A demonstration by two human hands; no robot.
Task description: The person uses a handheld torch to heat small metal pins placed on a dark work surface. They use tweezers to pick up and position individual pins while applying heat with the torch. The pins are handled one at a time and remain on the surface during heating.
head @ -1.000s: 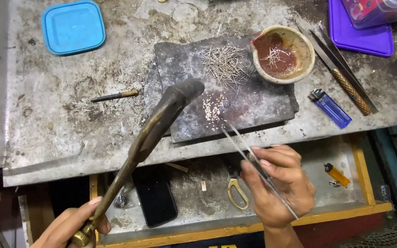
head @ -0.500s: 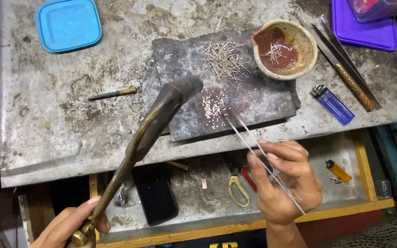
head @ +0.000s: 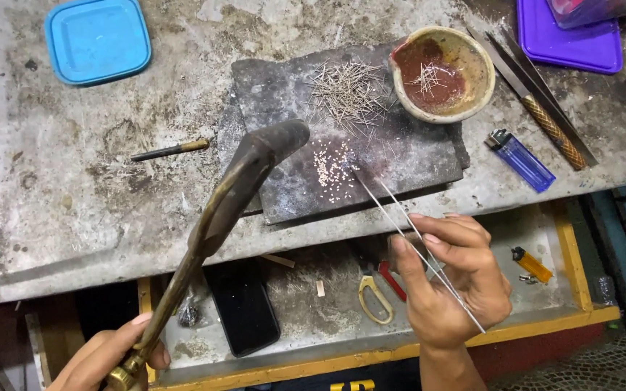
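Observation:
My left hand (head: 110, 358) grips the brass end of a long dark torch (head: 233, 195) whose bent nozzle hangs over a dark slab (head: 284, 94) on the bench. My right hand (head: 454, 279) holds long thin tweezers (head: 400, 217); their tips rest on the slab beside a cluster of tiny pale beads (head: 331, 170). A heap of thin wire pieces (head: 345, 90) lies on the slab's far part. A small clay bowl (head: 472, 65) with red-brown powder and a few wires sits at the slab's right corner.
On the grey bench lie a blue lid (head: 96, 40), a small pencil-like tool (head: 172, 150), a blue lighter (head: 522, 161), long files (head: 537, 105) and a purple lid (head: 566, 40). The open drawer below holds a phone (head: 244, 311), scissors (head: 374, 297) and an orange lighter (head: 532, 264).
My right hand moved the tweezers forward and left, so their tips now touch the slab next to the beads. The torch has stayed over the slab.

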